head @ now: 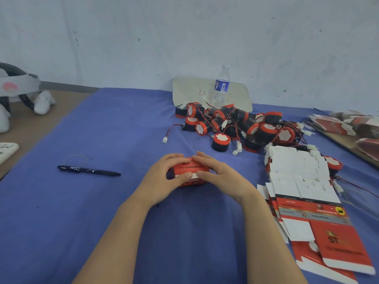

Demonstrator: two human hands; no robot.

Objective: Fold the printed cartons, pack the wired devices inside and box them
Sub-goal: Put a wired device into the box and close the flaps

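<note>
A small red printed carton (189,173) sits on the blue cloth (123,201) in the middle of the view. My left hand (164,177) grips its left end with the thumb on its near face. My right hand (217,175) holds the right end, fingers curled over the top. What is inside the carton is hidden. A pile of red-and-black wired devices (235,126) with white plugs lies behind the carton. To the right a fanned stack of flat cartons (307,201) lies printed side partly up.
A black pen (88,170) and a rubber band (75,158) lie at the left. A water bottle (221,85) stands on a pale board (192,91) by the wall. More flat cartons (348,124) are bundled at the far right. Plush toys (18,89) sit at the far left.
</note>
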